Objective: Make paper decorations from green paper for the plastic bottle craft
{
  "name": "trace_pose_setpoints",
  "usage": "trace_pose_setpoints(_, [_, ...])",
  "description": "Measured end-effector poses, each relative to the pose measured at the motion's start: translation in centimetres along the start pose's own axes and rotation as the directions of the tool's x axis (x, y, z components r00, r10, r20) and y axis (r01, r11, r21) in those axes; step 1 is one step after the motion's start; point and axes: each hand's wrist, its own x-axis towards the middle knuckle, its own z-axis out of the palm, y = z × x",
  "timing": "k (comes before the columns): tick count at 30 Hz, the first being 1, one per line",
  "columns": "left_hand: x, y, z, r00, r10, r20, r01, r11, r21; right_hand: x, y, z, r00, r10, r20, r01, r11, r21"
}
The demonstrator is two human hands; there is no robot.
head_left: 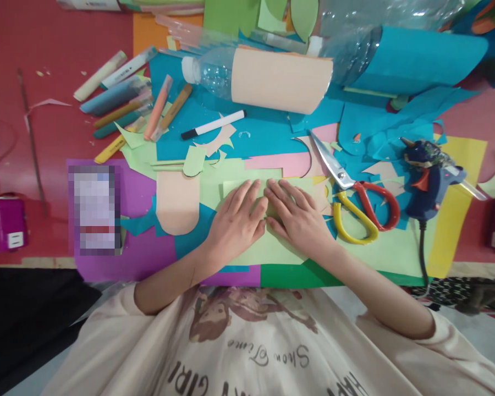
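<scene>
Both palms face down on light green paper (280, 245) at the table's near side. My left hand (238, 223) lies flat with its fingers stretched out. Close beside it, my right hand (293, 214) is also flat, its fingertips almost meeting those of the left. A smaller pale green strip (232, 188) shows at the fingertips; the rest of it is hidden under the hands. Left of my left hand lies a peach paper piece (177, 203) with a rounded lower end. Scissors (348, 187) with one red and one yellow handle lie open just right of my right hand.
A plastic bottle wrapped in peach paper (280, 80) lies behind the hands, beside a blue-wrapped bottle (424, 60). Several markers (115, 93) are at the back left, and a phone (94, 209) lies left. A blue glue gun (431, 187) with a cord rests among paper scraps at right.
</scene>
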Motion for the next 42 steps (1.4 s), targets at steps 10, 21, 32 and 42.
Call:
trace_pose_setpoints(10, [0.1, -0.2, 0.3, 1.000, -0.004, 0.027, 0.006, 0.999, -0.048, 0.2, -0.4, 0.0, 0.999, 0.028, 0.016, -0.028, 1.000, 0.006])
trace_pose_setpoints(21, [0.3, -0.6, -0.9, 0.997, -0.026, 0.067, 0.028, 0.999, -0.029, 0.8, -0.5, -1.2, 1.000, -0.010, 0.012, 0.011, 0.996, -0.093])
trace_pose_setpoints(32, [-2.2, -2.9, -1.9, 0.977, -0.164, 0.135, 0.160, 0.986, 0.043, -0.5, 1.5, -2.4, 1.000, 0.004, 0.014, -0.003, 0.997, -0.083])
trace_pose_setpoints(42, [-2.2, -2.4, -1.8, 0.950, -0.229, 0.211, 0.230, 0.973, 0.021, -1.6, 2.5, -3.3, 0.996, 0.094, 0.001, -0.092, 0.975, -0.203])
